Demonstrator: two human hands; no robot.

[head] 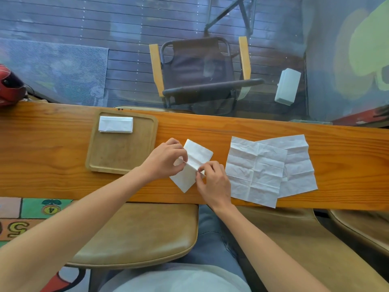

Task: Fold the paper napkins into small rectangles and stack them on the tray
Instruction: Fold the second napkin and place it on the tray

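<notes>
Table [52, 148] of orange wood runs across the middle of the frame. Left of centre on it sits a shallow wooden tray [117, 159], holding one stack of folded napkins [115, 124] in its upper left corner, the rest bare. At right of centre lie two unfolded napkins [256, 171], overlapping, flat and creased. Between tray and sheets, the half-folded napkin [196, 153] lies at an angle on the table, pinched along its middle crease by the left hand [166, 160] and right hand [212, 182], fingertips closed on the paper. Thin, limp tissue, likely easy to tear and prone to springing open; best gripped at edges and creases, then pressed flat.
</notes>
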